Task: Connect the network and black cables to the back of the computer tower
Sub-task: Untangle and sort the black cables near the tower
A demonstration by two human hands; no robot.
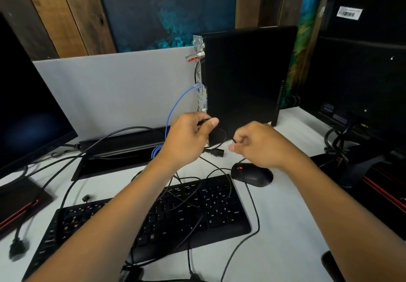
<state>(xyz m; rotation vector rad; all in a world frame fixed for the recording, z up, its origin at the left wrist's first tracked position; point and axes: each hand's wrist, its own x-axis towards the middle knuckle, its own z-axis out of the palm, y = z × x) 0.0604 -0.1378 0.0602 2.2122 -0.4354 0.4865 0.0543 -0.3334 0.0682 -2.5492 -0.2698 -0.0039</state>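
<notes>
The black computer tower (248,75) stands upright at the back of the desk, its metal rear panel (200,77) facing left. A blue network cable (175,105) is plugged into that panel and curves down behind my left hand. A thin black cable (219,135) loops between my hands. My left hand (189,136) pinches its end just below the rear panel. My right hand (257,144) pinches the same cable a little to the right, in front of the tower's base. A black power plug (216,151) lies on the desk under my hands.
A black keyboard (140,222) with cables tangled over it lies in front, a black mouse (252,174) to its right. Monitors stand at the left (28,105) and right (362,79). A grey divider panel (114,88) backs the desk, with a black cable tray (123,147) below it.
</notes>
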